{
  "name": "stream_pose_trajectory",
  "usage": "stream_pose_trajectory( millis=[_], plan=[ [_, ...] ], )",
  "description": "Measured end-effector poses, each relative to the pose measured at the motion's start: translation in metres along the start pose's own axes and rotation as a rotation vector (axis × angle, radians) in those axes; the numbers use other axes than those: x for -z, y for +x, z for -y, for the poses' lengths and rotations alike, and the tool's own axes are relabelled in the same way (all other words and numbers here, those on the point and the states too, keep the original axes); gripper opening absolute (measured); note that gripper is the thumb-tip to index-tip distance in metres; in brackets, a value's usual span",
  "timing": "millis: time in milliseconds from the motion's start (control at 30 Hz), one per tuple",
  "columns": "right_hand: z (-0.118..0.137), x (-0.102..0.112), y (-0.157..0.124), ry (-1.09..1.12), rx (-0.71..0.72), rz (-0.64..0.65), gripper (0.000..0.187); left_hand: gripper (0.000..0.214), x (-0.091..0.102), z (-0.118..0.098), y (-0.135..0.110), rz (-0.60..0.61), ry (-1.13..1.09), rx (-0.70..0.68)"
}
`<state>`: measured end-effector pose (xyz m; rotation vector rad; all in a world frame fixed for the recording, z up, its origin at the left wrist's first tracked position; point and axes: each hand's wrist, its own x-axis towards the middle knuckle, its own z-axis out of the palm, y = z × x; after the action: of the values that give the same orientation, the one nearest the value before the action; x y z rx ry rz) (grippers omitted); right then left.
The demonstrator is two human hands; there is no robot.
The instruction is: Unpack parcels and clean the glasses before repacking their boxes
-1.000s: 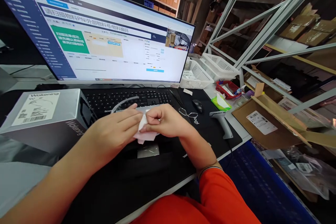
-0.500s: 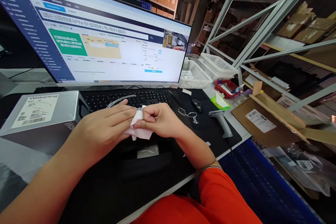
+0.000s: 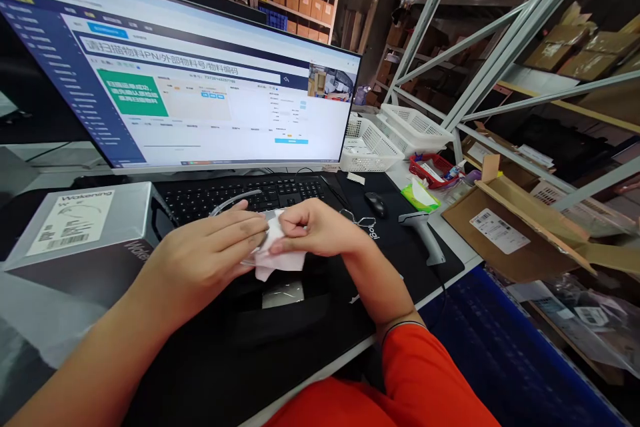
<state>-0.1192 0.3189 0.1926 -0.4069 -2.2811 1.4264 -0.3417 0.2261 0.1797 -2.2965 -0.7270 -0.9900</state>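
Note:
My left hand (image 3: 200, 253) is closed around a thin, curved grey band (image 3: 235, 199), whose upper arc sticks out above the fingers. Most of the band is hidden behind that hand, so its exact kind cannot be told. In my right hand (image 3: 315, 227), pinched between thumb and curled fingers, is a white tissue (image 3: 287, 262). The tissue presses against the band's end beside my left fingertips. Below the hands lies a small shiny clear piece (image 3: 283, 294) on the black desk mat. A silver-grey box (image 3: 120, 213) with a white label stands at the left.
Behind the hands are a black keyboard (image 3: 187, 203) and a large monitor (image 3: 240, 120). To the right lie eyeglasses (image 3: 364, 221), a mouse (image 3: 375, 204), a barcode scanner (image 3: 427, 240) and a tissue pack (image 3: 419, 197). Beyond are white baskets (image 3: 370, 157) and an opened carton (image 3: 500, 233).
My right hand and the tissue have shifted slightly right, and the tissue spreads lower and further right. The left hand still grips the band. The whole view has tilted a little.

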Motion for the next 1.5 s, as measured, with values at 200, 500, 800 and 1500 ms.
stream_pose_trajectory(
  millis=[200,500,800,1500],
  plan=[
    [-0.011,0.042,-0.009,0.086,0.078,0.141,0.085,0.015,0.011,-0.002,-0.001,-0.044,-0.08,0.15],
    [-0.013,0.067,-0.021,0.107,0.081,-0.224,0.085,0.014,0.009,-0.005,-0.008,-0.152,-0.273,0.351],
    [0.0,0.048,-0.016,0.214,0.076,-0.003,0.074,0.031,0.021,0.007,-0.013,-0.056,-0.237,0.249],
    [0.005,0.022,-0.013,0.081,-0.026,0.174,0.079,0.013,0.015,-0.009,0.001,-0.009,-0.024,0.07]
  ],
)
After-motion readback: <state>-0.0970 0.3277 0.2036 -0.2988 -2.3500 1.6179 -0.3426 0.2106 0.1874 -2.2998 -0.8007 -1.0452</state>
